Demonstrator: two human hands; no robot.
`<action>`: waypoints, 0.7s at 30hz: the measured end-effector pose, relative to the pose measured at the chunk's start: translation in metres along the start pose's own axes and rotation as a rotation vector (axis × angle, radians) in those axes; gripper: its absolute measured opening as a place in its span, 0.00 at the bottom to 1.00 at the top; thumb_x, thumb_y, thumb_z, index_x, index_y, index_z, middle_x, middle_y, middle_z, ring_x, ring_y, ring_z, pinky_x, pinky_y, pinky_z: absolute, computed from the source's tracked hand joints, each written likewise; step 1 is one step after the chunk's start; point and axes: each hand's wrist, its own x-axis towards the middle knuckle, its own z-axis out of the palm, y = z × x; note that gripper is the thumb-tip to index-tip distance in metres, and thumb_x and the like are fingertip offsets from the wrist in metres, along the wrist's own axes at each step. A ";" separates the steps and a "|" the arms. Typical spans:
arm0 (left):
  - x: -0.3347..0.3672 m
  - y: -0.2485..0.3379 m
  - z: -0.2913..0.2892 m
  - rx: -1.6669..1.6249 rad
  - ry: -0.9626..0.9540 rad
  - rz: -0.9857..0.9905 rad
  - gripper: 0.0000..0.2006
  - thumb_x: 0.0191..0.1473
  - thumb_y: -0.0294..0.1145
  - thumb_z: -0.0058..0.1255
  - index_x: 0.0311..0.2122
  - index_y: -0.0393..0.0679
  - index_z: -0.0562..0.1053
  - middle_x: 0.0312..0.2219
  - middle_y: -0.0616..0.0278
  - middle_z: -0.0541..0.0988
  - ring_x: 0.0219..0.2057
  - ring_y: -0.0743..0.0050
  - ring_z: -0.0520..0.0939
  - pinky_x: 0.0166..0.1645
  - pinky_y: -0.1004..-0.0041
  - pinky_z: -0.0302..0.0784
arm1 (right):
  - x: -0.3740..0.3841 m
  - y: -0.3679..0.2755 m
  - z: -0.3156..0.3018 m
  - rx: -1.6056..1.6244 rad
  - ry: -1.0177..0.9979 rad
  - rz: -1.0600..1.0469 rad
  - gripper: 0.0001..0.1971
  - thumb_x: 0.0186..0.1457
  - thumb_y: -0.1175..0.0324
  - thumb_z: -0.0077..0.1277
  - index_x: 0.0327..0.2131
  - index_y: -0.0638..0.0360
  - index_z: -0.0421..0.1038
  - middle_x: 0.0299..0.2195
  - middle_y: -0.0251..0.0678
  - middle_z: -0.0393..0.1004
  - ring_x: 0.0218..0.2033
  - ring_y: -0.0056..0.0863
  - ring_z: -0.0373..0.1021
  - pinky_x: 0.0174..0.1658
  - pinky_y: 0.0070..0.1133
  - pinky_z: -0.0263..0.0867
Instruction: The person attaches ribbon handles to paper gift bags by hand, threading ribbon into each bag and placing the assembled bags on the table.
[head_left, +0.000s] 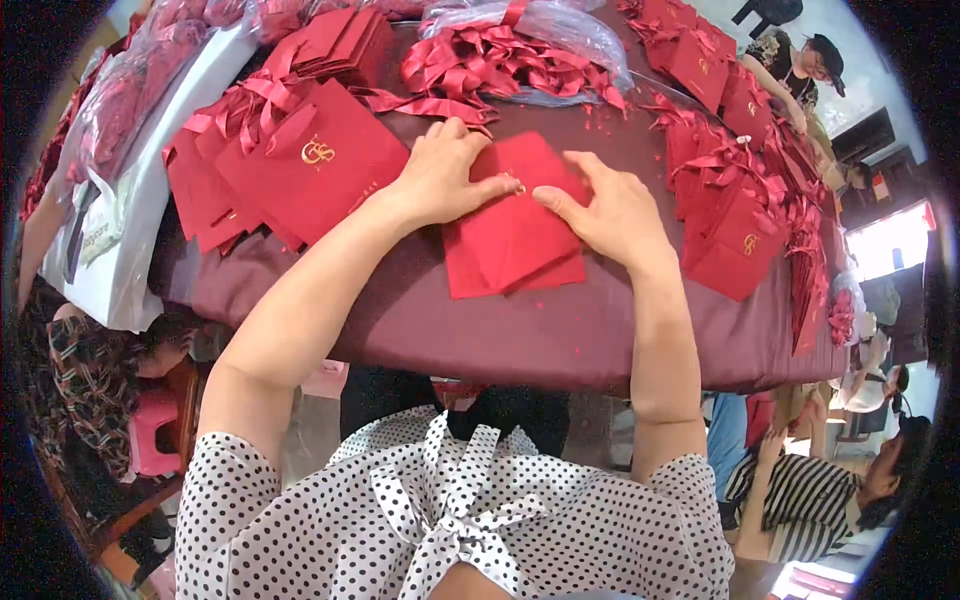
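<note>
A flat red paper gift bag [515,225] lies in front of me on the cloth-covered table, slightly askew over another red piece beneath it. My left hand [445,175] holds its upper left side, fingers curled near the far edge and thumb laid across the front beside a small gold mark. At the right edge, my right hand [615,210] grips the bag with the thumb on its face; the other fingers are partly hidden. Left of my left hand lies a pile of red gift bags [320,170] with ribbon handles and gold emblems.
A heap of red ribbons [510,65] in clear plastic sits at the far side. More red bags [735,220] are stacked on the right. A white box [150,190] with plastic-wrapped red items stands left. Other people [820,495] are around the table [480,345].
</note>
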 end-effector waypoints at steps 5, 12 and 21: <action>-0.003 0.007 -0.008 0.013 -0.112 0.015 0.27 0.46 0.49 0.55 0.45 0.37 0.69 0.43 0.49 0.68 0.48 0.51 0.68 0.50 0.59 0.63 | 0.026 0.026 0.016 0.279 0.258 -0.078 0.18 0.50 0.57 0.55 0.38 0.61 0.73 0.31 0.44 0.76 0.32 0.36 0.74 0.35 0.27 0.68; -0.006 0.020 -0.007 0.042 0.017 0.059 0.24 0.44 0.43 0.58 0.42 0.37 0.69 0.39 0.50 0.69 0.44 0.51 0.69 0.47 0.59 0.64 | 0.141 0.038 0.045 0.238 0.393 -0.217 0.14 0.47 0.65 0.56 0.38 0.57 0.73 0.30 0.45 0.75 0.37 0.39 0.72 0.41 0.29 0.66; -0.002 0.006 -0.005 -0.219 0.132 0.037 0.23 0.40 0.35 0.62 0.40 0.38 0.66 0.35 0.52 0.71 0.41 0.52 0.70 0.46 0.62 0.66 | 0.110 0.049 -0.004 0.629 0.524 -0.093 0.09 0.55 0.69 0.50 0.37 0.64 0.69 0.29 0.36 0.76 0.29 0.21 0.73 0.31 0.18 0.68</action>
